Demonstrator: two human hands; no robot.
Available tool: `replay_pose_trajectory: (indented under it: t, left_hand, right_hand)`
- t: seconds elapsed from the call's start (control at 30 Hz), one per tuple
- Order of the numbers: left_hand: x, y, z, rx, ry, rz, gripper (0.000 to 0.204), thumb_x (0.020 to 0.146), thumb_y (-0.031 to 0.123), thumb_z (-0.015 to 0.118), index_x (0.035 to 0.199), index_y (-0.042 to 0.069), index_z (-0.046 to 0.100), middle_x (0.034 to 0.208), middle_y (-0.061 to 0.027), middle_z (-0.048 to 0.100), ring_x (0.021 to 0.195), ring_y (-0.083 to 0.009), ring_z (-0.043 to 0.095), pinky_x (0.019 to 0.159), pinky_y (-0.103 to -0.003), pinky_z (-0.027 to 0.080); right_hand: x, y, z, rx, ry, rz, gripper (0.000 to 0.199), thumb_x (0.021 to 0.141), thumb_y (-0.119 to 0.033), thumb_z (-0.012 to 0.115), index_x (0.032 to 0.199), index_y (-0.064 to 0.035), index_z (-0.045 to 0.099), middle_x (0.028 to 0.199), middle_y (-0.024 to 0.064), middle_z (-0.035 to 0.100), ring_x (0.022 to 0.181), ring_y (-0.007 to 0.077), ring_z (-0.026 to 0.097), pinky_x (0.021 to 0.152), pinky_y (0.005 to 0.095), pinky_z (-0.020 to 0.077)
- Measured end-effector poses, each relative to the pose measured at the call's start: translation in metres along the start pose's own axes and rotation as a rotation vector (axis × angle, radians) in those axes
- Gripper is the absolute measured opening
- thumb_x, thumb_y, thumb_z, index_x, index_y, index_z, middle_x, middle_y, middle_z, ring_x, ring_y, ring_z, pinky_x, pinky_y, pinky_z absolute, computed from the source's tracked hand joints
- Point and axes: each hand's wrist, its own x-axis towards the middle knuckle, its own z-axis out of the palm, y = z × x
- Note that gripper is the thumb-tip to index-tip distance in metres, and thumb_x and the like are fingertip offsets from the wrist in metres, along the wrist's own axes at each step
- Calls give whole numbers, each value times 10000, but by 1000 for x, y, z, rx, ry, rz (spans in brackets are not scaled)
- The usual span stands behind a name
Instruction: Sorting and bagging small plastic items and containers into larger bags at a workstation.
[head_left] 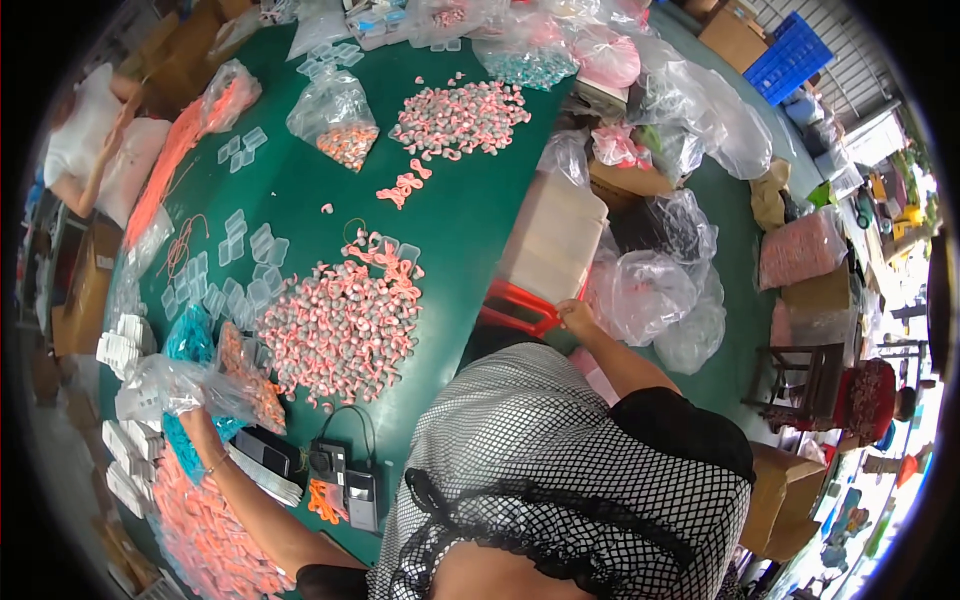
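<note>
The left hand [198, 424] is at a crumpled clear plastic bag [165, 384] near the left edge of the green table [470, 215], beside bunched teal material [190, 336]. The fingertips are lost in the glossy film; from where I stand, I cannot tell whether they are clamped on it or merely resting. The right hand [575, 316], well apart from the left, is closed on the edge of a red plastic frame [525, 303] beyond the table's right edge. A flat, smooth beige panel [553, 232] adjoins the frame on its far side.

Table surface: smooth, uniformly green. Near the middle: a dense heap of small rounded pink-and-grey pieces [345, 335]. Farther back: a smaller pile of similar pieces [460, 118], and a transparent bag [333, 112] with orange bits settled in its lower corner. Between the heap and the left side: shallow, clear, rectangular plastic cases [235, 240], scattered and overlapping. Far left: a long bundle of thin coral cords [180, 155], strands roughly parallel. Near left: stacked white pieces [125, 462], flat-sided, and a broad mass of orange-pink pieces [215, 530].
</note>
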Motion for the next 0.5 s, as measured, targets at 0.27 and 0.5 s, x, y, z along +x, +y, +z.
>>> replay_pose_trajectory:
  t: [0.27,0.5]
  left_hand:
    - [-29,3,-24,149,-9,-124,525,780,40,633,1252,-34,418,1202,-100,492,1022,-177,487,879,-322,402]
    - [-52,16,-8,16,40,-253,544,759,-2,632,1251,-41,406,1187,-115,485,1003,-203,478,843,-327,436]
  right_hand:
    - [-19,1,-14,-31,-127,94,168,795,-108,528,896,-31,638,684,38,600,484,104,531,399,238,401]
    - [-55,34,-33,33,-141,223,118,746,-128,541,776,-89,648,653,32,596,490,113,547,404,256,419]
